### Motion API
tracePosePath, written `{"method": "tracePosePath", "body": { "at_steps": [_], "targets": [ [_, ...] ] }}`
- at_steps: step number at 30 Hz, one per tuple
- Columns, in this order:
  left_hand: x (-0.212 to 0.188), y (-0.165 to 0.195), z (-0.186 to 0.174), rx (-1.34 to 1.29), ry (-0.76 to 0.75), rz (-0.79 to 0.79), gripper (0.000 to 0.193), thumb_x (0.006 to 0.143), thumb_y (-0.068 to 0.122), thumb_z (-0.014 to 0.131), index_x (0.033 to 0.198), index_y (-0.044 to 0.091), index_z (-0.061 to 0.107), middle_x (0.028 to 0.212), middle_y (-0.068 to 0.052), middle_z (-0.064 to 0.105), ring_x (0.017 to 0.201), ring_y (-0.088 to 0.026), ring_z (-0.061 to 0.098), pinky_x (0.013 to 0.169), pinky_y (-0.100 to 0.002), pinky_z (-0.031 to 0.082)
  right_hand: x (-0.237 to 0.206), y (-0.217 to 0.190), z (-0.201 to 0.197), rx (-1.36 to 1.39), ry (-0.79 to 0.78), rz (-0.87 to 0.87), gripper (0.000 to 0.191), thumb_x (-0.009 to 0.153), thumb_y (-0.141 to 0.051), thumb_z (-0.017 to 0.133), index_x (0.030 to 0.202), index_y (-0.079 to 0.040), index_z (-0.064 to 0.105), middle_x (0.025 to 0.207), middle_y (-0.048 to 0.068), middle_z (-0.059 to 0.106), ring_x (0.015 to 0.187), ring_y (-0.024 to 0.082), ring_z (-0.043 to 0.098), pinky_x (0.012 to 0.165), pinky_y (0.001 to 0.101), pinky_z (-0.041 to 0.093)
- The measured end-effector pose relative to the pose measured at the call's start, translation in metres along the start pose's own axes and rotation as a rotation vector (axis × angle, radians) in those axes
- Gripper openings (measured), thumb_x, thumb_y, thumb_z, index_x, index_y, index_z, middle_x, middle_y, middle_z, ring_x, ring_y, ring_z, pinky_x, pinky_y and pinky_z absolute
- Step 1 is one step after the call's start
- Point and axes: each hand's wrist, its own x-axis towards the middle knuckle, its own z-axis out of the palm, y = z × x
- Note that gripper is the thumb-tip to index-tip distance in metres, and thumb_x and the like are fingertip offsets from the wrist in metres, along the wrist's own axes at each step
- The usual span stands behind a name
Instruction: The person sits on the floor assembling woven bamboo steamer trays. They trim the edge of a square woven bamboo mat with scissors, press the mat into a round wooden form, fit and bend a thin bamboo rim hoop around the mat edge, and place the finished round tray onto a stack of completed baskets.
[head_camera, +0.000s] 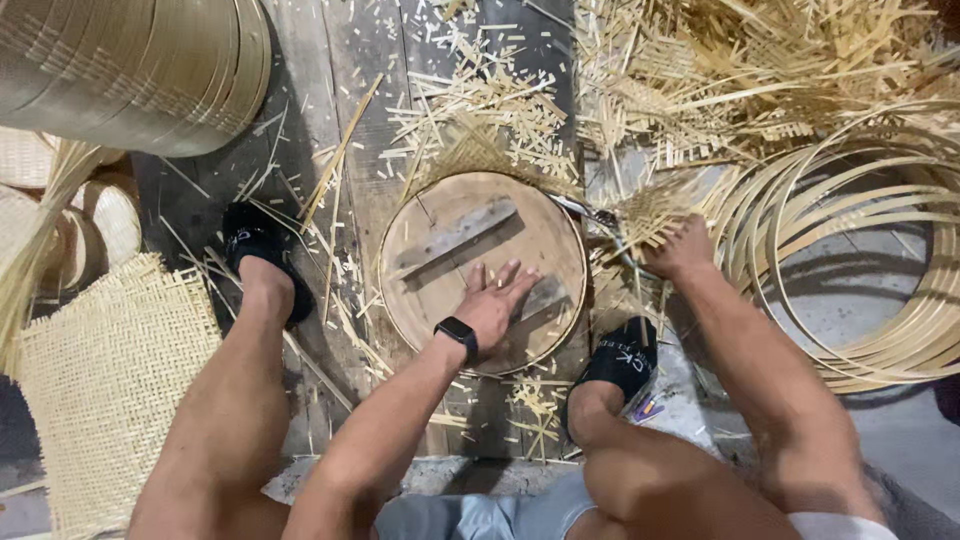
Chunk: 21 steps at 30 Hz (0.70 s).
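My left hand (495, 303) lies flat with its fingers spread on a round wooden board (440, 285) that has two wooden strips fixed across it. The board lies on the plank floor between my feet. A black watch sits on that wrist. My right hand (680, 247) is to the right of the board, curled around the handles of metal scissors (598, 217) next to a piece of woven bamboo (650, 210). The scissor blades point toward the board's upper right rim.
Bamboo hoops (850, 230) lie coiled at the right. Loose bamboo offcuts (480, 110) cover the floor ahead. A woven mat (100, 370) lies at the left, with a stack of round woven trays (140, 60) above it. Black slippers (255, 240) are on my feet.
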Motion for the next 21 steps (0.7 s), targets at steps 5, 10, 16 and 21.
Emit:
{"method": "tracePosePath", "body": {
  "at_steps": [5, 10, 16, 21],
  "targets": [
    [0.003, 0.003, -0.008, -0.055, -0.065, -0.038, 0.091, 0.076, 0.003, 0.057, 0.158, 0.021, 0.024, 0.165, -0.004, 0.030, 0.155, -0.028, 0.020, 0.120, -0.066, 0.007, 0.023, -0.041, -0.025, -0.026, 0.802, -0.178, 0.032, 0.099, -0.033, 0.045, 0.112, -0.009, 0.062, 0.109, 0.012, 0.067, 0.094, 0.024, 0.064, 0.080, 0.0395, 0.055],
    [-0.002, -0.003, -0.005, 0.086, -0.049, 0.082, 0.082, 0.084, 0.000, 0.049, 0.160, 0.019, 0.026, 0.166, -0.003, 0.031, 0.154, -0.028, 0.020, 0.121, -0.066, 0.009, 0.010, -0.028, -0.027, 0.176, 0.241, -0.093, 0.029, 0.102, -0.031, 0.049, 0.114, -0.007, 0.061, 0.110, 0.016, 0.065, 0.095, 0.028, 0.061, 0.083, 0.0434, 0.054],
    [-0.007, -0.010, 0.003, 0.035, -0.135, 0.083, 0.084, 0.079, -0.004, 0.045, 0.157, 0.024, 0.034, 0.168, 0.004, 0.029, 0.157, -0.025, 0.018, 0.124, -0.065, 0.006, 0.004, -0.027, -0.028, 0.163, 0.424, -0.120, 0.034, 0.100, -0.032, 0.049, 0.121, -0.007, 0.060, 0.116, 0.019, 0.064, 0.101, 0.031, 0.062, 0.088, 0.0446, 0.053],
    [-0.001, -0.011, 0.001, -0.002, -0.167, -0.005, 0.076, 0.086, -0.002, 0.043, 0.156, 0.028, 0.036, 0.167, 0.004, 0.027, 0.154, -0.031, 0.015, 0.120, -0.065, 0.008, 0.029, -0.051, -0.036, 0.169, 0.355, -0.106, 0.039, 0.099, -0.033, 0.049, 0.126, -0.007, 0.059, 0.121, 0.021, 0.063, 0.106, 0.034, 0.062, 0.092, 0.0457, 0.052]
  ]
}}
